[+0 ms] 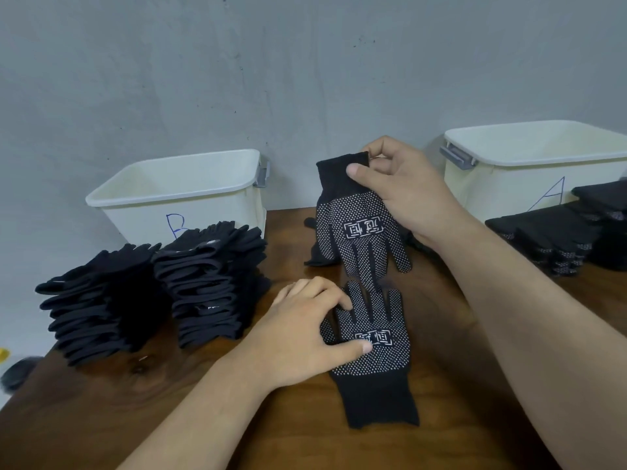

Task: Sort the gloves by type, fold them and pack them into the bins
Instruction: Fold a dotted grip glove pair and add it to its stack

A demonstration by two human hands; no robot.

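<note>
Right hand (403, 195): closed in a pinch on the cuff of a raised glove (359, 232), which was held up with its fingers hanging down over the table (169, 385).

Left hand (305, 330): laid open, fingers and thumb pressed on a flat glove (376, 361) of the same white-dotted kind. The two gloves were set fingertip to fingertip.

Step in hand, as judged: a dotted pair was being matched ahead of folding. The next move was judged to call for the raised glove to be laid squarely over the flat one, cuffs aligned.

Writing: "B" was hand-marked in blue on the left bin (169, 195), behind the plain glove stacks (203, 286); "A" on the right bin (509, 161), behind a dotted pile (556, 239). A white framed mark of two characters was printed on each dotted glove; it could not be read with confidence.
</note>
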